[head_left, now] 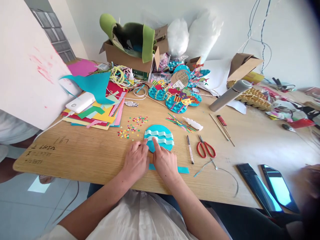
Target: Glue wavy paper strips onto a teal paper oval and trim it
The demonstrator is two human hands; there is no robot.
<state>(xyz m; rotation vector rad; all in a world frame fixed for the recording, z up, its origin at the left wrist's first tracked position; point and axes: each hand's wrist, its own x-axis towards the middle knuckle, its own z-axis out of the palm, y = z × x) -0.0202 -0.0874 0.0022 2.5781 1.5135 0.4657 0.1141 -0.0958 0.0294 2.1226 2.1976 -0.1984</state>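
Head camera view: a round blue disc (157, 127) lies flat on the wooden bench (87, 146), just beyond the wearer's hands, crossed by two pale wavy strips (162, 134). The right hand (165, 162) rests its index finger on the nearer strip, its other fingers curled; the left hand (136, 158) has its fingers bunched near that strip's left end, and whether either hand pinches it I cannot tell. To do this well, I judge, press lightly on the dips between waves, so the raised loops aren't crushed, and steady the disc's edge. The thumb tips are hard to make out, and any glue beneath the strip is hidden. Nearer the body, a flat blue strip (183, 170) has its middle covered by the right hand. Left of the disc, confetti (123, 134) shows only as coloured specks. At the far right, beyond a phone (278, 186), a blurred shape, perhaps another person's hand (310, 176), is cut off by the edge
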